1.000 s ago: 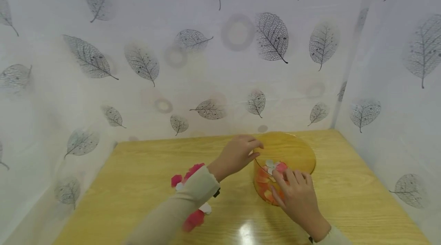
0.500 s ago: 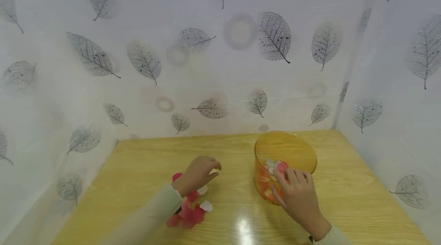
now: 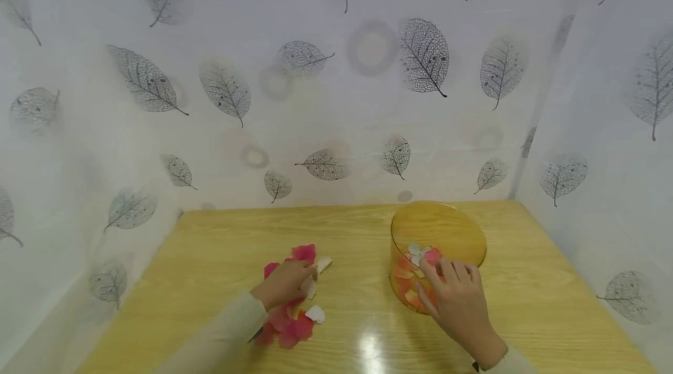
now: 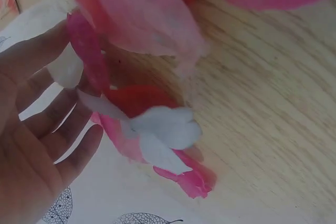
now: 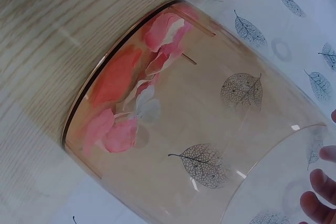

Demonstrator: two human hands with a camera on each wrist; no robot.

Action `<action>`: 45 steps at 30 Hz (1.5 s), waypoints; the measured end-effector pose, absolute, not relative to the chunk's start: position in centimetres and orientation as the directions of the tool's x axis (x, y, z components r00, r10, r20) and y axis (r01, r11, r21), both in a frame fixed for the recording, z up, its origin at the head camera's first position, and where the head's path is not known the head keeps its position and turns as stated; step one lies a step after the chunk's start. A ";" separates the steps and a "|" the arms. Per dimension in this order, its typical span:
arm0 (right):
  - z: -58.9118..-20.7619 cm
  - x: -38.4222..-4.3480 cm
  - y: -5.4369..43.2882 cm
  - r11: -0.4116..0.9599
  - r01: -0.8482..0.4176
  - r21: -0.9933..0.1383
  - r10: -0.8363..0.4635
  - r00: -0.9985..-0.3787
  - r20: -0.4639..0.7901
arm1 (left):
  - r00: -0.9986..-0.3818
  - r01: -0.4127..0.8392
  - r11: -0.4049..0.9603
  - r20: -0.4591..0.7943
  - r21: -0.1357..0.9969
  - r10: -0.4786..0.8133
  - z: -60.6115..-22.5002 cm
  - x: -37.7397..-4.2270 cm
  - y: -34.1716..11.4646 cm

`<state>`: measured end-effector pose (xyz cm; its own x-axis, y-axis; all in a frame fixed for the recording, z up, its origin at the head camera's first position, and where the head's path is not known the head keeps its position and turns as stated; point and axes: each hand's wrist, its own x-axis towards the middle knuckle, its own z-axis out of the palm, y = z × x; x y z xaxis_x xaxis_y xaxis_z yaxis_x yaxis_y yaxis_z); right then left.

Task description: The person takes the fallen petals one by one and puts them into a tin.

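Leaf-printed sheeting (image 3: 363, 111): 3 faces visible (back, left, right), upper edges cut off by the frame.

Desk (image 3: 210, 245): 1, wood-grained; near edge out of frame, glare spot at lower centre.

Container (image 3: 439, 223): 1, clear amber, round, upright on the right half of the desk. Part of its near side hidden by the right hand in the head view.

Sleeves (image 3: 210, 333): 2, pale, both cut off at the bottom edge.

Hands: 2. Right hand (image 3: 458, 307) at the container's near rim, fingers bent; cannot tell whether its grip holds the wall or only rests there. Its fingertips are cropped in the right wrist view. Left hand (image 3: 285, 284) among the loose petals (image 3: 303, 326) on the left half of the desk; grip unclosed, fingers relaxed and apart.

Loose petals: 3 white and at least 5 pink to magenta. Exact total uncertain: they overlap, the left hand covers some, and the lower ones blur.

Petals inside the container (image 3: 433, 256): several pink and red, at least 1 white, low down; overlap and tinted wall prevent a full count.
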<state>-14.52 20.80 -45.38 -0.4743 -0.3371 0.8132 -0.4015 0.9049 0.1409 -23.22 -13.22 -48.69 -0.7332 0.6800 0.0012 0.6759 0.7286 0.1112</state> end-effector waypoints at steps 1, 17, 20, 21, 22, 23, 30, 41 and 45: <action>-45.4 -14.5 20.8 0.905 -0.401 0.141 -0.337 -0.474 0.813 | -0.733 0.677 0.729 0.005 0.101 0.680 -48.7 -23.3 -13.1; -45.5 -14.5 20.8 0.910 -0.389 0.144 -0.333 -0.477 0.813 | -0.720 0.693 0.699 0.131 0.174 0.681 -46.8 -23.5 -12.2; -45.4 -14.5 20.9 0.910 -0.387 0.146 -0.335 -0.482 0.810 | -0.690 0.721 0.686 0.203 0.099 0.695 -46.1 -23.7 -11.8; -45.4 -14.4 20.9 0.912 -0.384 0.147 -0.335 -0.486 0.807 | -0.680 0.726 0.683 0.227 0.076 0.697 -45.9 -23.7 -11.7; -45.4 -14.4 20.9 0.913 -0.381 0.147 -0.334 -0.489 0.805 | -0.670 0.731 0.679 0.251 0.060 0.699 -45.7 -23.7 -11.5; -45.4 -14.5 21.0 0.913 -0.380 0.149 -0.336 -0.491 0.804 | -0.658 0.738 0.673 0.279 0.053 0.699 -45.4 -23.7 -11.4; -45.4 -14.5 21.0 0.914 -0.378 0.146 -0.334 -0.500 0.799 | -0.600 0.753 0.654 0.474 0.064 0.644 -42.9 -23.3 -9.0; -45.4 -14.4 20.8 0.909 -0.399 0.124 -0.324 -0.486 0.812 | -0.527 0.788 0.608 0.611 0.093 0.590 -37.7 -22.7 -1.8; -45.3 -14.4 20.8 0.912 -0.390 0.130 -0.324 -0.487 0.811 | -0.488 0.811 0.583 0.611 0.051 0.624 -37.0 -22.9 0.5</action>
